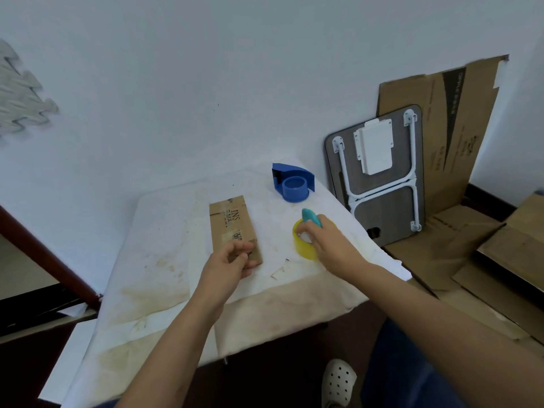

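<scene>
A flattened brown cardboard box (232,223) with black print lies on the table's stained white cloth (164,237). My left hand (229,265) grips its near end, fingers curled over the edge. To the right a yellow roll of tape (304,251) stands on the cloth. My right hand (326,242) is over the roll and holds a small teal cutter (310,217), whose tip sticks out past my fingers. A blue tape dispenser (293,182) sits at the far right corner of the table, apart from both hands.
A folded lap table (379,175) with white legs leans against the wall right of the table. Flattened cardboard sheets (459,231) lean behind it and cover the floor on the right. A dark wooden rail (44,254) runs at the left. A white perforated shoe (338,381) shows below.
</scene>
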A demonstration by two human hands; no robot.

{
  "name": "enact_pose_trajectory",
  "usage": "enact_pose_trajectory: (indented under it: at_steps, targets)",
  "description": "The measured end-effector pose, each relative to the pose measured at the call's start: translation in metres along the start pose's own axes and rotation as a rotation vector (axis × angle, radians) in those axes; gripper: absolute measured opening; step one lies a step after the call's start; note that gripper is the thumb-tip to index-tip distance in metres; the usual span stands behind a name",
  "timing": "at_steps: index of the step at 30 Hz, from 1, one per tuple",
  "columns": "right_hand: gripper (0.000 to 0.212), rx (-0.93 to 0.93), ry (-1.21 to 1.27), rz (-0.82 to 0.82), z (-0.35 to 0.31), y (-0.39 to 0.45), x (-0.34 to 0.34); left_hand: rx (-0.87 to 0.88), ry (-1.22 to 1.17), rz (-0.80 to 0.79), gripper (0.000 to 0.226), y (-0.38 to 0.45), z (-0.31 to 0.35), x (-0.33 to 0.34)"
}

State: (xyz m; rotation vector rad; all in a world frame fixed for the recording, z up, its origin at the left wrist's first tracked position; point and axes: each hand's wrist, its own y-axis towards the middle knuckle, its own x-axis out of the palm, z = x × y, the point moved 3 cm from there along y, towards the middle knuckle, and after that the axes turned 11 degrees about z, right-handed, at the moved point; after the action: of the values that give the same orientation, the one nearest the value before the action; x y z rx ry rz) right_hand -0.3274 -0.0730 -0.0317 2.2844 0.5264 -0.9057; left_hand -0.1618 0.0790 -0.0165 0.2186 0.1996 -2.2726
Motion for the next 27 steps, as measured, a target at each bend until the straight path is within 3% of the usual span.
enact_pose_trajectory:
  at_steps: [4, 9, 14, 27]
  targets:
    - [0.055, 0.135, 0.176, 0.121, 0.014, 0.004, -0.027, 0.001, 0.023, -0.012, 0.027, 0.001, -0.003, -0.001]
    - [0.023, 0.261, -0.011, 0.118, 0.036, 0.010, -0.026, -0.016, 0.040, -0.028, 0.026, 0.001, -0.005, 0.001]
    - [0.029, 0.161, -0.173, 0.060, 0.035, 0.018, -0.008, -0.012, 0.063, -0.035, 0.026, -0.001, -0.004, 0.001]
    - [0.024, 0.158, -0.067, 0.116, 0.024, 0.024, -0.012, 0.017, 0.076, -0.040, 0.026, -0.006, 0.011, -0.007]
